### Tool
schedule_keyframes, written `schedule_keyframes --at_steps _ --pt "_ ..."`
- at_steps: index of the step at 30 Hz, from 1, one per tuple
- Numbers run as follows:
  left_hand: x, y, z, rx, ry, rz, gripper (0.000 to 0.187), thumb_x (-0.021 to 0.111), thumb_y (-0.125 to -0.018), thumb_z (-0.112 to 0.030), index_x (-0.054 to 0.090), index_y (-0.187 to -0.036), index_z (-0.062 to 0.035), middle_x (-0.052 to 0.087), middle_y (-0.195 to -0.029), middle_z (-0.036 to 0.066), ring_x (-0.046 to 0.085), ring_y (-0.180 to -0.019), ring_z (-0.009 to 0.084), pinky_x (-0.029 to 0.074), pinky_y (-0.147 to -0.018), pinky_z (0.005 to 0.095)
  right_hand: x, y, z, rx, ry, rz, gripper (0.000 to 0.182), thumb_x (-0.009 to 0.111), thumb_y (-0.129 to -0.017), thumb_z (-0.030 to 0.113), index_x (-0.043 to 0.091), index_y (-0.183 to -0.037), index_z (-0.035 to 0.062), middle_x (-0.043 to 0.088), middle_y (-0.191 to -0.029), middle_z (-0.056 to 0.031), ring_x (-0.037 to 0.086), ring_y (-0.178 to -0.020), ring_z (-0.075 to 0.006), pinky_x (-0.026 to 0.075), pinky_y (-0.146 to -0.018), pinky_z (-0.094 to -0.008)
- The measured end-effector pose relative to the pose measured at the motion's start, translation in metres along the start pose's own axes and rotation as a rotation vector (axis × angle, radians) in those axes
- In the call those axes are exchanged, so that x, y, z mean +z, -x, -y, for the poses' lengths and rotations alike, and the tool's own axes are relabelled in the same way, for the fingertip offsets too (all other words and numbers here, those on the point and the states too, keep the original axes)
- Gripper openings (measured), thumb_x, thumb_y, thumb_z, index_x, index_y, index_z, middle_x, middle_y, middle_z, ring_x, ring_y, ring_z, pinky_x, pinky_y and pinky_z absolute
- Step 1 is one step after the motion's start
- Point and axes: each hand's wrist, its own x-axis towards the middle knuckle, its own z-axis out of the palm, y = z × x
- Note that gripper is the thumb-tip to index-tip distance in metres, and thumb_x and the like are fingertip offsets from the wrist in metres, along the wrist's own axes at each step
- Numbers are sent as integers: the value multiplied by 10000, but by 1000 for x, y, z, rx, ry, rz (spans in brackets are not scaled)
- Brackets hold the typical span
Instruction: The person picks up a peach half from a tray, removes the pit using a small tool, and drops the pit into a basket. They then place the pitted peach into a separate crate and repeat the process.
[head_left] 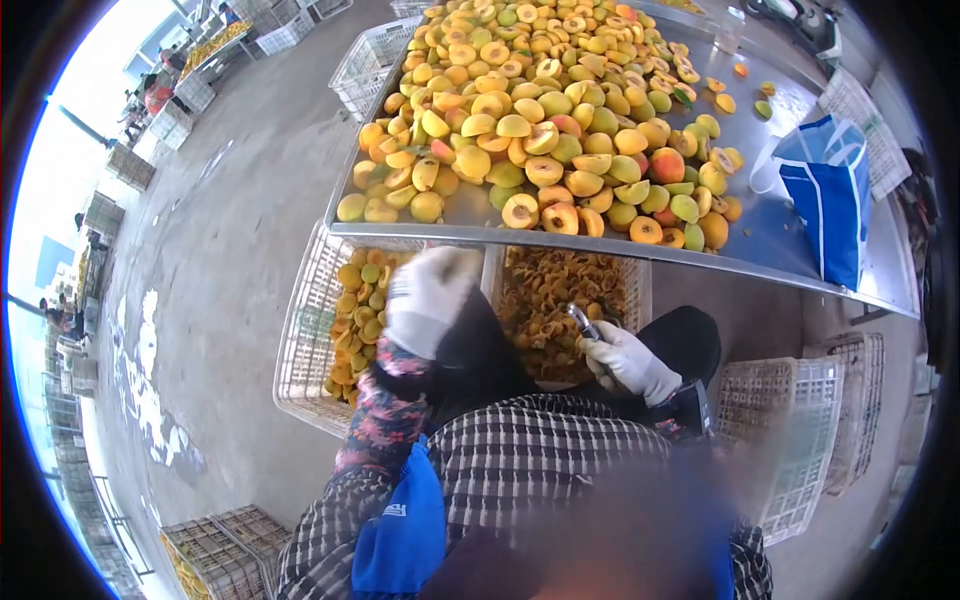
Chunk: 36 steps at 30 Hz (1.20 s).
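A big heap of halved yellow peaches (540,100) covers much of the metal table (770,240). My left hand (430,295), in a white glove and blurred by motion, is just below the table's front edge, over the right side of a crate (300,350) of peach halves (355,320); its fingers cannot be made out. My right hand (625,360), also gloved, is closed around a metal pitting tool (583,322), whose tip points up and left. Beneath the tool stands a second crate (640,290) full of brown-orange pits and scraps (550,300).
A blue and white bag (825,200) and a clear bottle (729,30) stand on the table's right part. Crates (785,430) are at the lower right, another (225,550) at the lower left. People (160,95) are far off at the upper left.
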Motion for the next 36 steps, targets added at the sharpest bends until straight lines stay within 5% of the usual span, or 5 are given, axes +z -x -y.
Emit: schedule_keyframes --at_steps 4,12,21,28,36 --pt "-34 -21 50 66 -625 -247 304 646 -838 -346 706 -979 -84 682 -976 150 637 -928 330 492 -822 421 -1 2 -7 -4 60 21 223 560 -954 275 491 -973 64 479 -631 17 455 -476 -81 372 -468 -228" --pt "75 -100 9 -22 -498 268 462 592 -829 -497 661 -1078 -113 657 -1061 172 622 -1005 319 483 -874 425 9 -6 2 -30 127 29 236 547 -970 297 497 -994 68 490 -651 11 461 -486 -88 376 -464 -239" --pt "117 -100 -25 432 -348 237 377 654 -755 -260 650 -1132 -248 579 -1098 100 548 -1052 323 465 -888 441 1 -3 -11 -64 98 11 202 539 -959 268 499 -975 71 481 -650 12 470 -500 -102 381 -478 -258" --pt "121 -121 -24 491 -448 384 330 673 -718 -256 678 -1027 -143 580 -1077 101 542 -1057 321 445 -897 441 4 -11 -11 -70 6 26 222 553 -956 291 486 -967 79 485 -661 10 457 -490 -98 372 -467 -250" --pt "92 -83 -34 -483 1863 286 403 595 -818 -49 500 -1203 19 613 -1088 131 626 -1018 296 530 -901 418 4 3 14 -291 -99 -122 273 538 -959 310 457 -1025 57 488 -657 6 463 -482 -73 375 -449 -232"
